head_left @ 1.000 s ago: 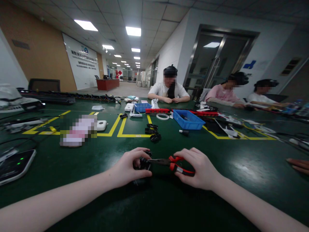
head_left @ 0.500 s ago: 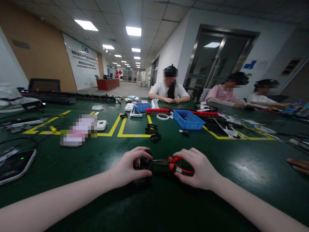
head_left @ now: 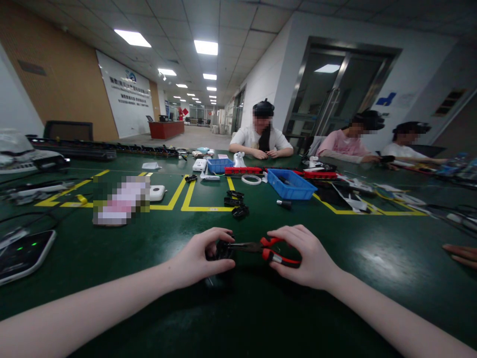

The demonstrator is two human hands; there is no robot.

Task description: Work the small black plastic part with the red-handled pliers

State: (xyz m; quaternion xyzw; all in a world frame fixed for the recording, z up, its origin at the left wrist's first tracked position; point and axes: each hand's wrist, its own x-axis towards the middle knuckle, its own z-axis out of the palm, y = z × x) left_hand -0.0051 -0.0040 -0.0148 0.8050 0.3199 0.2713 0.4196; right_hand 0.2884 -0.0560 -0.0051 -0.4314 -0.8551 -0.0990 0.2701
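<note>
My left hand (head_left: 197, 256) is closed around a small black part (head_left: 222, 250) just above the green table (head_left: 149, 278). Red-and-black-handled pliers (head_left: 274, 252) are gripped in my right hand (head_left: 303, 258), and their dark jaws reach left into the black part. Both hands are close together near the table's front middle. Beyond them, several more small black parts (head_left: 234, 203) lie by the yellow floor-tape lines.
A blue bin (head_left: 291, 184) and a smaller blue bin (head_left: 218, 165) stand further back, with a white tape ring (head_left: 251, 179) and red strips (head_left: 242, 170). A dark device with green lights (head_left: 22, 253) lies at the left. Three people sit across the table; another person's fingers (head_left: 462, 253) show at the right edge.
Both hands with the pliers and part have risen slightly; the pliers tilted a little. Otherwise the scene is the same.
</note>
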